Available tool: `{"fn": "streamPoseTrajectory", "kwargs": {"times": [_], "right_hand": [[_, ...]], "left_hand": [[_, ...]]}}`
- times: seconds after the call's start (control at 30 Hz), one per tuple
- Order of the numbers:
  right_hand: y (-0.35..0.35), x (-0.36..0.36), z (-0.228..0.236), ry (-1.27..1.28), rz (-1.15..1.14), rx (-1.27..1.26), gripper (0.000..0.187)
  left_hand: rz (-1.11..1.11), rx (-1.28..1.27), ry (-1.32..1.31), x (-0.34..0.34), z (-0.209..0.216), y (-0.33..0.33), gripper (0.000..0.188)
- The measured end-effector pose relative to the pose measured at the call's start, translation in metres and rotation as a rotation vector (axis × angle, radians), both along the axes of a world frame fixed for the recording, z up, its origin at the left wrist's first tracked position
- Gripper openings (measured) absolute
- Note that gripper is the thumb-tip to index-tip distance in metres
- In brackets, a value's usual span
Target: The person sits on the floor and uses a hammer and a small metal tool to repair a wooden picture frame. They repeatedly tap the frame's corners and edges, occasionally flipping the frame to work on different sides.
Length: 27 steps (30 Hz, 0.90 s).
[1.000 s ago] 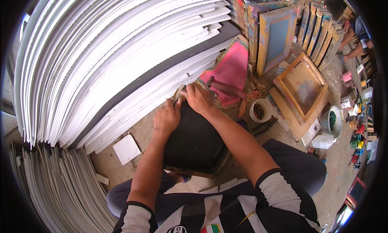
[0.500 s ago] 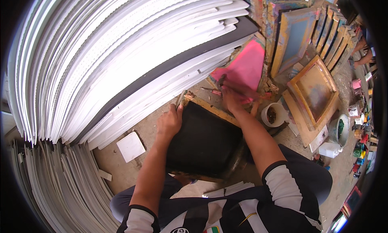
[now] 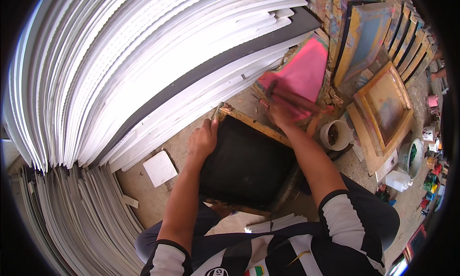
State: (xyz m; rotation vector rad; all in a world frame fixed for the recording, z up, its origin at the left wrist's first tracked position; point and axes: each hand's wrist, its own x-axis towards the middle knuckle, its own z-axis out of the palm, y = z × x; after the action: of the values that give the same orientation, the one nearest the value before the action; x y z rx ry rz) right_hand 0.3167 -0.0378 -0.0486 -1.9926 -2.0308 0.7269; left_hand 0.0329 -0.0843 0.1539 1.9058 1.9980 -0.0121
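Note:
A wooden frame with a black panel (image 3: 247, 163) lies tilted between my knees. At its far left corner my left hand (image 3: 203, 141) is closed around a thin metal tool (image 3: 218, 110), whose other end reaches the corner's chipped wood. My right hand (image 3: 281, 116) is raised beyond the frame's far edge, closed on what looks like a hammer (image 3: 271, 88). Its dark head is smeared by motion, and its handle is mostly hidden. Close to that hand lies a red-handled tool (image 3: 263, 102), partly covered. A pink-covered frame (image 3: 306, 70) is behind it.
Tall stacks of white sheets (image 3: 143, 70) stand along the left, beside a white square piece (image 3: 160, 168). Right of the right forearm are a white bucket (image 3: 335, 135) and a wooden frame (image 3: 383, 108). More frames (image 3: 366, 39) lean at the far right, with paint pots (image 3: 431, 185) below.
Most of the scene has shifted slightly rightward in view. My left hand keeps its grip at the corner; my right hand remains raised with the blurred hammer.

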Motion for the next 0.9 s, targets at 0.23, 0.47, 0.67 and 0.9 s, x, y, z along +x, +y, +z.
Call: {"fn": "streamPoseTrajectory", "kwargs": {"times": [0.23, 0.47, 0.67, 0.9], "right_hand": [[-0.069, -0.038, 0.102, 0.647, -0.213, 0.287, 0.036], [-0.149, -0.122, 0.149, 0.555, -0.257, 0.364, 0.037], [-0.152, -0.139, 0.171, 0.512, -0.325, 0.315, 0.038], [-0.143, -0.145, 0.179, 1.150, -0.533, -0.023, 0.037]], "left_hand": [[0.031, -0.025, -0.029, -0.019, -0.024, 0.001, 0.057], [0.013, -0.010, -0.021, -0.011, -0.017, 0.001, 0.062], [0.025, -0.034, -0.012, 0.000, -0.008, 0.004, 0.064], [-0.017, -0.013, -0.005, 0.012, 0.014, 0.001, 0.067]]}}
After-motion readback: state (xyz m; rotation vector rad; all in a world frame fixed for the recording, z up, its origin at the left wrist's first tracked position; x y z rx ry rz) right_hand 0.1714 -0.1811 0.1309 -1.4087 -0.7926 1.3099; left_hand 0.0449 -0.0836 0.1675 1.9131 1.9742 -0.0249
